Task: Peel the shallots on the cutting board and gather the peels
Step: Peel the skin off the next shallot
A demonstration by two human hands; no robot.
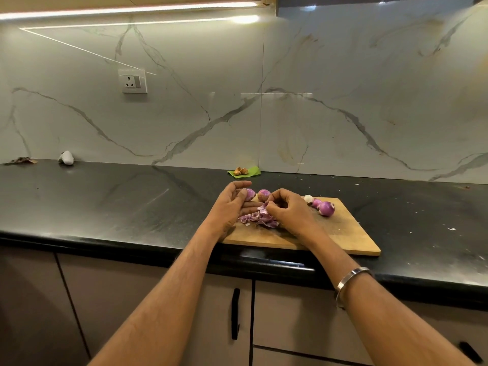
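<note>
A wooden cutting board (340,233) lies on the black counter. My left hand (229,204) holds a purple shallot (249,194) at the board's far left corner. My right hand (286,210) pinches a strip of purple peel (262,206) just above a pile of peels (260,219) between the two hands. Another shallot (264,192) sits behind my right fingers. On the board's far right lie a peeled shallot (327,208), a smaller one (316,203) and a pale piece (308,198).
A green leaf with small brown bits (244,172) lies by the marble wall behind the board. A white object (66,157) and dark scraps (22,161) sit far left. Small flecks dot the counter (105,202) at right. Cabinet handles (235,313) are below.
</note>
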